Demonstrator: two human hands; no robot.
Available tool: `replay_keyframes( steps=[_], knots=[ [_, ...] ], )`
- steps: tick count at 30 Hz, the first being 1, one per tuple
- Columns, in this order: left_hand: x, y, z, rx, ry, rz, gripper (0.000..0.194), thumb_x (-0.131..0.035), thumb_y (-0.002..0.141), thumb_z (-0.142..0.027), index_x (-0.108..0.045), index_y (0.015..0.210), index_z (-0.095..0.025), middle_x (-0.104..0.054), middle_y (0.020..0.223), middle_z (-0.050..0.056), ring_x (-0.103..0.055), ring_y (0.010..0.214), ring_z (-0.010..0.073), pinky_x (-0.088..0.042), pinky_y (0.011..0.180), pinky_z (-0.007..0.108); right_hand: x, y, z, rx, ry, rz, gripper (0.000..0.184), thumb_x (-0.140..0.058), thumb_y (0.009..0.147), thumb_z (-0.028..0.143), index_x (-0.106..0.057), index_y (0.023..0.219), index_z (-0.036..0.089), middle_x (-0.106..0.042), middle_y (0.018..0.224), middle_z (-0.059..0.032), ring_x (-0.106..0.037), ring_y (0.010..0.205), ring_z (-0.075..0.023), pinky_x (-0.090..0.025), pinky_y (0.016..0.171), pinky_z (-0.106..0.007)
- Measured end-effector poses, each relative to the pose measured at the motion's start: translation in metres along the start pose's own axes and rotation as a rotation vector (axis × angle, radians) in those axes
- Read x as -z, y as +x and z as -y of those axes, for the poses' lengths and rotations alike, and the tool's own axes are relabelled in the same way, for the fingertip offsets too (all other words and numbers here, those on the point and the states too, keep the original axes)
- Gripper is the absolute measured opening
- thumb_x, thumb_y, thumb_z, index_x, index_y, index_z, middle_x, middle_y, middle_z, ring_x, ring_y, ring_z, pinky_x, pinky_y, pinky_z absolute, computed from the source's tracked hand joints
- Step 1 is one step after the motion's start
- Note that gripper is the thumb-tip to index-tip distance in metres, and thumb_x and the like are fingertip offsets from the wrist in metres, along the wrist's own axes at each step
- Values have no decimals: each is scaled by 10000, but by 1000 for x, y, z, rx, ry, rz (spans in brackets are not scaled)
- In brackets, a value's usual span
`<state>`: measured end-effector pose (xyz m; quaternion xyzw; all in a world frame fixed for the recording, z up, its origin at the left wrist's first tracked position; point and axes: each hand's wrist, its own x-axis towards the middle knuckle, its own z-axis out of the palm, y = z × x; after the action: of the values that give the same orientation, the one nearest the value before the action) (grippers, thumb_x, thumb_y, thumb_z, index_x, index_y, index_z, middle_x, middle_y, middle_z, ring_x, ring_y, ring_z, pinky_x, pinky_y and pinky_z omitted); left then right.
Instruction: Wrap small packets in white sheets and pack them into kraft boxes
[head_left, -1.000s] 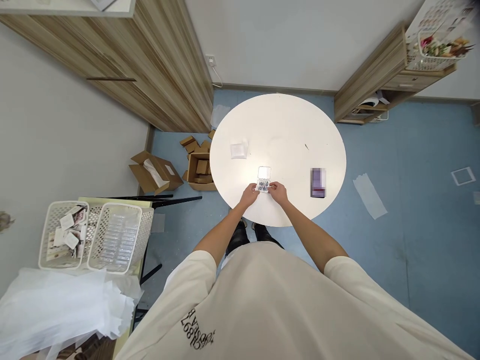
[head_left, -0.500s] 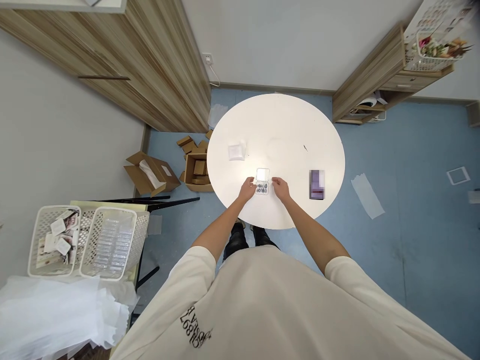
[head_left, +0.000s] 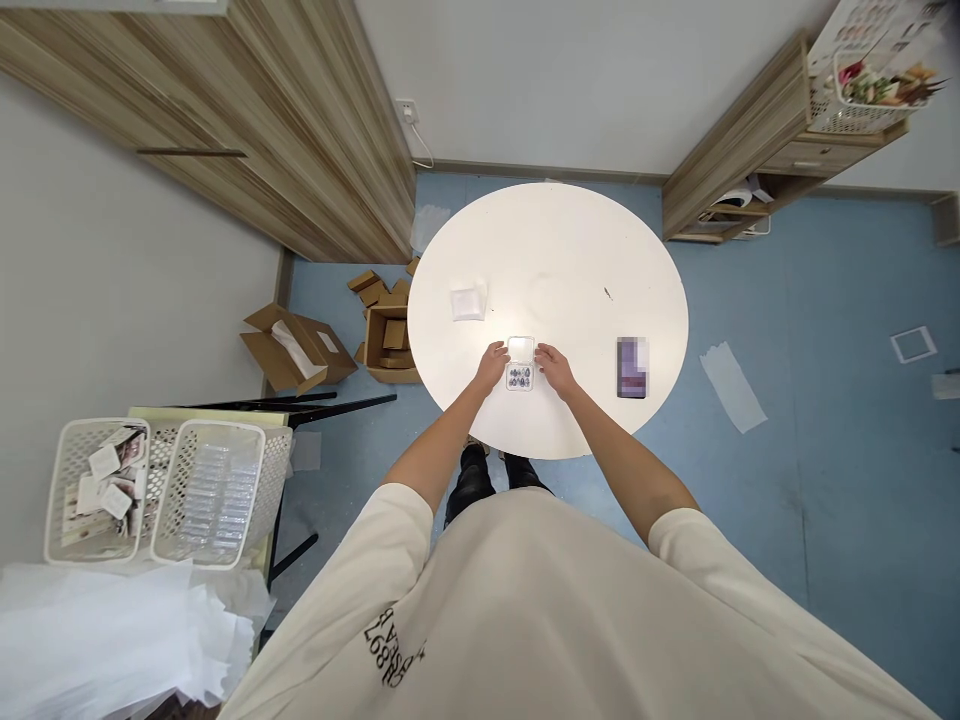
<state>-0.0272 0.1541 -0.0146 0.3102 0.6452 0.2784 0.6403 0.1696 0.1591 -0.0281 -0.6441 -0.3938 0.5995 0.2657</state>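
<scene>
A small clear plastic case [head_left: 520, 377] lies opened on the white round table [head_left: 570, 240], its lid [head_left: 520, 348] tipped away from me. Several small dark, nail-shaped pieces sit in rows in its lower half. On the left of the case is my left hand [head_left: 492, 368], fingers stretched toward the lid's edge. My right hand [head_left: 556, 371] is on the opposite side, fingers also extended, tips at the lid's right edge. Whether the fingertips touch the lid is too small to tell. Neither hand is closed on anything.
A stack of white sheets [head_left: 468, 304] lies at the table's left, a phone-like purple object [head_left: 632, 368] at its right. Cardboard boxes [head_left: 300, 347] stand on the floor to the left. White baskets [head_left: 210, 490] hold clear packs and cards nearer me.
Both hands have shifted slightly away from me, from beside the case's lower half up to its lid. The fingers look straighter now. The case stays opened on the table.
</scene>
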Motion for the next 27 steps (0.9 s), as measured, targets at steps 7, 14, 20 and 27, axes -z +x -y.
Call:
replay_keyframes(
  steps=[7,14,20,27],
  knots=[
    [3,-5,-5,-26,11,-8,579,-522,992,-531,-481,1484,-229,-566,1515,139,-588,1323,255,-481,1041,368,1,-12,15,8,5,18,600,-547,921,560,-548,1437,255,-627,1418,-100,-631,1247,-253,-518,1048,-425],
    [2,-26,-5,-172,81,-8,451,-493,1014,-548,-657,1304,-244,-668,1392,78,-604,1287,253,-450,1105,379,-3,-31,21,34,-70,24,621,-386,1000,660,-537,1462,274,-628,1390,-95,-614,1262,-244,-505,1067,-429],
    [5,-51,5,-162,139,1,364,-541,1002,-483,-694,1185,-207,-714,1303,96,-646,1219,275,-483,1065,391,-3,-50,3,53,-137,13,650,-369,991,679,-567,1443,255,-618,1415,-103,-590,1291,-246,-482,1108,-451],
    [5,-70,23,-72,147,-4,428,-609,976,-433,-602,1342,-211,-582,1515,134,-558,1390,267,-438,1125,371,-11,-73,-13,69,-152,13,615,-401,972,696,-629,1355,274,-660,1379,-84,-612,1259,-257,-507,1072,-454]
  ],
)
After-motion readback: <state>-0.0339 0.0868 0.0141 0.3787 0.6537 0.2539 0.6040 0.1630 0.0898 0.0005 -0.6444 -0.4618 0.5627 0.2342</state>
